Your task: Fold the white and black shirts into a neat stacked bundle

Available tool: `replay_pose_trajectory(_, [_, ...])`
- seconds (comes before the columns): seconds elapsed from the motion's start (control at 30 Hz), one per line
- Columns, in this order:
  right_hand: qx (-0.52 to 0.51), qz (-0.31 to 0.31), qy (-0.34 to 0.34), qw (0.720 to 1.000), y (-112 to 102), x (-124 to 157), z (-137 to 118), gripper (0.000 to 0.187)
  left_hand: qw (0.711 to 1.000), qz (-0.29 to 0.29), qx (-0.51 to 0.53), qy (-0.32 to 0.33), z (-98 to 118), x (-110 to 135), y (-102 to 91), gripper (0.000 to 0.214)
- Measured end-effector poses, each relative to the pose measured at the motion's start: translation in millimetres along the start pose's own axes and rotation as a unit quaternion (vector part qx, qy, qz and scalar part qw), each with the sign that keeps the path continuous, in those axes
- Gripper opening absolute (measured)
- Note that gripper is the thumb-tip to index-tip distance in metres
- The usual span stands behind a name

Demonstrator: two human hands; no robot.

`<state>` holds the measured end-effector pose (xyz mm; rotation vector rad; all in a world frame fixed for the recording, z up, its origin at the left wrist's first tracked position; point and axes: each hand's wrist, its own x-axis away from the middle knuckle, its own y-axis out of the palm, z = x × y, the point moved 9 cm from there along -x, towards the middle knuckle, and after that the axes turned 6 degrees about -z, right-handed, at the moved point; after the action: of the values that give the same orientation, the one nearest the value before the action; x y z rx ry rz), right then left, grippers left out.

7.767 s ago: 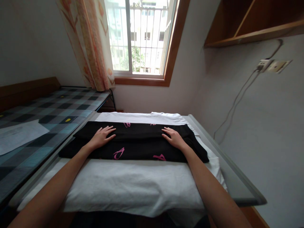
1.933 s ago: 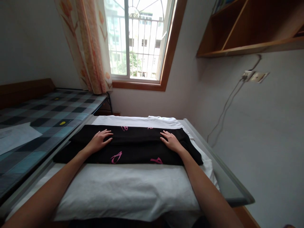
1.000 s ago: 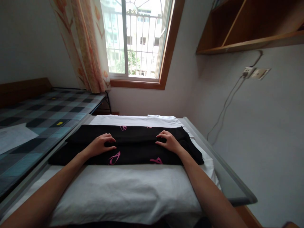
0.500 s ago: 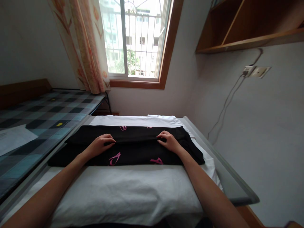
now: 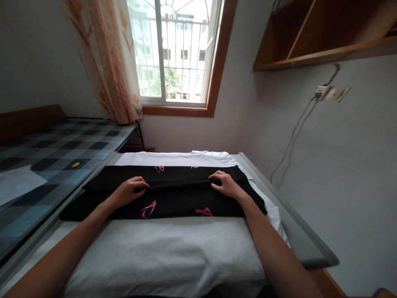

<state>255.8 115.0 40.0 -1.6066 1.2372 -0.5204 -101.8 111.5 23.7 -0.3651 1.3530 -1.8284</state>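
Movement: right hand (image 5: 228, 186) sits farther outward than before.
Left hand (image 5: 127, 193): fingers pinch black garment (image 5: 178, 200).
Right grasp: fingers curled; cannot tell.
Garment location: on white cloth (image 5: 173, 256), worktop (image 5: 310, 248).
Fold status: strip formed; panels not yet stacked.

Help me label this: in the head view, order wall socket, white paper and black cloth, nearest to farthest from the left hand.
1. Black cloth, under the left hand.
2. White paper, left, on the mattress.
3. Wall socket, up on the right wall.

Left hand (image 5: 132, 192) on black cloth (image 5: 176, 194), right hand (image 5: 228, 186) likewise
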Motion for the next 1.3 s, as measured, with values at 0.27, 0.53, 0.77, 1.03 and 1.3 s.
replay_pose_trajectory(0.27, [0.044, -0.038, 0.316, 0.947, -50.1, 48.9, 112.6, 0.031, 1.000, -0.009, -0.006, -0.008, 2.3, -1.1, -0.2, 0.021])
replay_pose_trajectory(0.53, [-0.040, -0.110, 0.328, 0.938, -33.6, 57.7, 126.2, 0.027, 1.000, -0.008, 0.006, -0.018, 2.2, -0.4, -1.5, 0.021])
replay_pose_trajectory(0.77, [-0.059, -0.056, 0.333, 0.939, -40.0, 61.7, 134.9, 0.034, 1.000, -0.015, 0.004, -0.008, 4.4, -0.1, -5.1, 0.020])
replay_pose_trajectory(1.03, [-0.009, -0.051, 0.337, 0.940, -43.1, 57.9, 135.1, 0.022, 0.999, -0.029, -0.026, -0.025, -2.6, 3.8, -11.7, 0.021])
replay_pose_trajectory(1.3, [0.000, 0.013, 0.056, 0.998, -30.9, 16.9, 29.5, 0.012, 0.994, -0.044, -0.030, -0.095, -20.0, 10.9, -17.8, 0.024])
